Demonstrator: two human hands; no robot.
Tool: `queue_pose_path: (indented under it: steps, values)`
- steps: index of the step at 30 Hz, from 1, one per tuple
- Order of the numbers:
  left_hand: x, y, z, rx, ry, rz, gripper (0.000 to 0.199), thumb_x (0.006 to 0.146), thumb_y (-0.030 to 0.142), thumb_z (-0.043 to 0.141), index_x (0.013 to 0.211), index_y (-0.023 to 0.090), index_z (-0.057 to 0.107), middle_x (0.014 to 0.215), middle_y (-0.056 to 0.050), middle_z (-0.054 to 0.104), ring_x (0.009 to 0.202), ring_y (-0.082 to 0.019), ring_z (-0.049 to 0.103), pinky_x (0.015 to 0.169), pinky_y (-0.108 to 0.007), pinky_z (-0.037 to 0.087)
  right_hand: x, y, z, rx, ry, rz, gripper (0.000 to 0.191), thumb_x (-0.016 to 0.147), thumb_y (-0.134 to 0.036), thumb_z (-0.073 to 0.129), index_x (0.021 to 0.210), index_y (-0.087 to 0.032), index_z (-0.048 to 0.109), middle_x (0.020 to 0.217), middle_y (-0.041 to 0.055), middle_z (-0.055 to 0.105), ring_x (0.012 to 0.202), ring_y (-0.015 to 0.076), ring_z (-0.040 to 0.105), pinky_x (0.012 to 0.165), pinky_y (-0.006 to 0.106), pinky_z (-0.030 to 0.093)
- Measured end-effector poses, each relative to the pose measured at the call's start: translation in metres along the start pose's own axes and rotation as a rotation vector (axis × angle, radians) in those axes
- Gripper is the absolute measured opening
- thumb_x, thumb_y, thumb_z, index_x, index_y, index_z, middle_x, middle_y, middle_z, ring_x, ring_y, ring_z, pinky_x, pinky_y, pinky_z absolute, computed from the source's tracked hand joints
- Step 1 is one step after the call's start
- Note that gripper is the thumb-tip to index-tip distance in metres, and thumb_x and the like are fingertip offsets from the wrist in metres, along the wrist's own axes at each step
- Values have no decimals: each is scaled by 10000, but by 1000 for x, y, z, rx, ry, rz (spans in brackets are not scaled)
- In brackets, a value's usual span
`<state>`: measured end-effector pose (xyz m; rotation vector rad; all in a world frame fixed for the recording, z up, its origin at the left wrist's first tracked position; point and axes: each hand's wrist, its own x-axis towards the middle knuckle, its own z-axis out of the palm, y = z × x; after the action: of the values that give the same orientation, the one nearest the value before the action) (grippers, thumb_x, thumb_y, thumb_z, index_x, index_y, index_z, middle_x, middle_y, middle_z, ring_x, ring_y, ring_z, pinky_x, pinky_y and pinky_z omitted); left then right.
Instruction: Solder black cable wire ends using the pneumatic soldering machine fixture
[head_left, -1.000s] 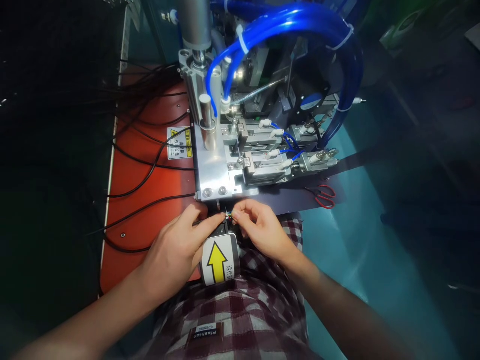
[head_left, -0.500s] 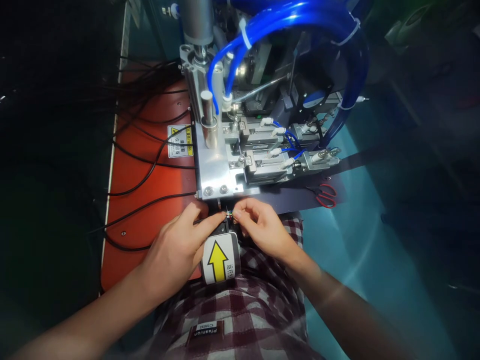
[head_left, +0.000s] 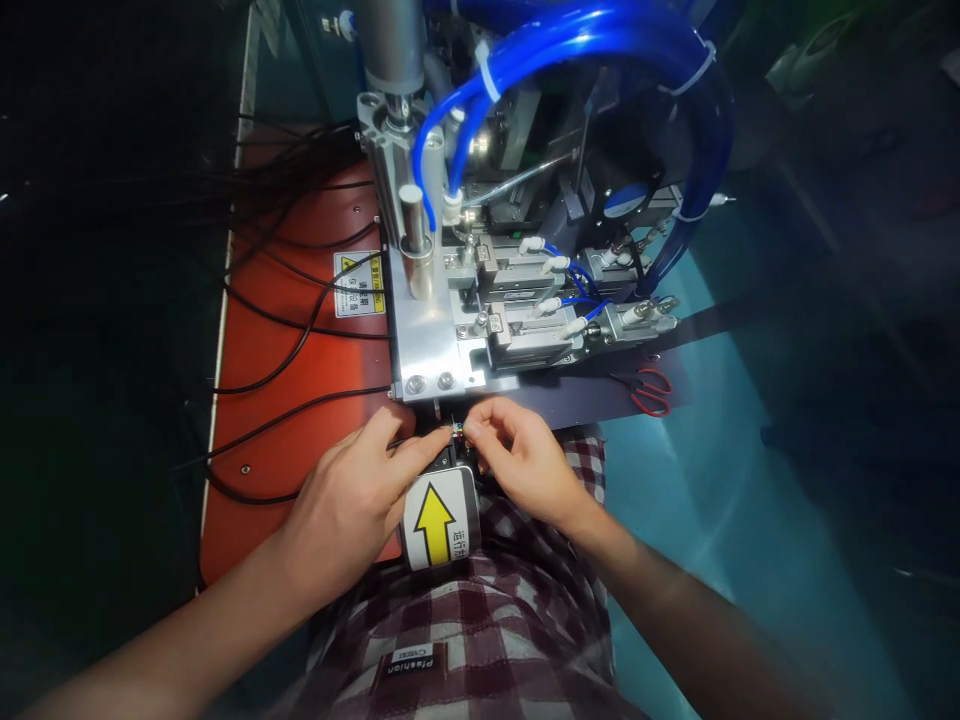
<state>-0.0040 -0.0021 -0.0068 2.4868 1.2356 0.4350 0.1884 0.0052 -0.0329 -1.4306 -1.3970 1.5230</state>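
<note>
My right hand (head_left: 529, 455) is closed, with thumb and fingertips pinching a tiny piece with coloured wires (head_left: 457, 430) at the front of the machine. From the other side, my left hand (head_left: 349, 490) reaches in with two digits apart. One of its stretched digits touches the left end of the piece, while another goes under the edge of the metal plate (head_left: 431, 350); its remaining fingers are hidden. Below the fingertips is a dark track (head_left: 448, 458). A white label with a yellow arrow (head_left: 436, 525) lies just in front of it.
Metal cylinders (head_left: 525, 335) with blue air hoses (head_left: 600, 35) stand beyond my hands. Black cables (head_left: 300, 405) cross the orange base (head_left: 285, 350) at left. Red-handled scissors (head_left: 651, 392) lie at right. A checked garment (head_left: 480, 620) covers my lap close to the label.
Both hands stay at the same spot with almost no movement. The whole view has shifted very slightly.
</note>
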Motion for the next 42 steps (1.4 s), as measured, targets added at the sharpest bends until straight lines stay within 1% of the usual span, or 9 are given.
queue_pose_path:
  steps: [3, 9, 13, 16, 25, 27, 32, 39, 42]
  values:
    - [0, 1, 0, 37, -1, 16, 345, 903, 141, 388, 1175, 141, 601, 905, -100, 500, 766, -216, 564, 603, -321, 499, -1, 0, -1, -98, 29, -58, 123, 872, -273, 497, 790, -190, 538, 653, -13, 519, 576, 125, 485, 543, 251, 395]
    - [0, -1, 1, 65, 4, 47, 348, 895, 130, 401, 1185, 153, 593, 904, -94, 499, 743, -211, 559, 592, -316, 493, 5, -4, -2, 216, -117, 131, 169, 834, -314, 537, 754, -166, 519, 597, -39, 504, 475, 90, 471, 485, 234, 373]
    - [1, -4, 2, 40, 16, 70, 360, 877, 89, 407, 1185, 143, 587, 923, -95, 507, 775, -206, 558, 631, -308, 499, 8, -5, -3, 234, -108, 144, 169, 816, -310, 556, 746, -159, 523, 618, -36, 519, 474, 81, 480, 489, 229, 385]
    - [2, -4, 2, 45, 22, 82, 351, 879, 93, 408, 1174, 142, 592, 914, -93, 512, 765, -205, 557, 624, -307, 499, 7, -4, -3, 163, -90, 123, 148, 831, -292, 536, 761, -163, 527, 629, -29, 529, 489, 93, 505, 500, 238, 405]
    - [2, -3, 1, 66, 11, 83, 344, 873, 101, 427, 1174, 141, 588, 904, -92, 524, 742, -223, 567, 596, -330, 494, -1, -7, -3, -240, 24, -107, 115, 874, -227, 478, 788, -182, 540, 651, -8, 567, 582, 129, 526, 557, 257, 393]
    - [2, -3, 1, 75, 16, 85, 340, 884, 116, 410, 1169, 143, 593, 893, -90, 519, 729, -219, 564, 586, -326, 491, 2, -7, -3, -151, 10, -60, 110, 863, -239, 488, 787, -177, 537, 646, -10, 559, 574, 126, 527, 551, 253, 395]
    - [2, -3, 1, 85, -5, 81, 351, 887, 130, 406, 1193, 159, 575, 918, -92, 517, 755, -224, 567, 605, -331, 498, 8, -3, -3, 223, -165, 159, 162, 844, -283, 502, 738, -161, 512, 527, -39, 514, 475, 104, 490, 517, 241, 397]
    - [2, -2, 1, 111, 5, 86, 353, 866, 107, 425, 1179, 158, 580, 903, -88, 520, 734, -217, 561, 589, -321, 494, -1, -9, 1, -215, 84, -40, 123, 860, -225, 481, 765, -183, 547, 629, -12, 569, 543, 119, 525, 508, 237, 378]
    - [2, -2, 1, 94, 9, 85, 364, 852, 84, 431, 1176, 156, 581, 912, -89, 523, 749, -214, 563, 602, -315, 497, 2, -3, -2, -76, -5, 56, 141, 865, -237, 470, 760, -175, 540, 570, -27, 539, 512, 119, 531, 507, 236, 399]
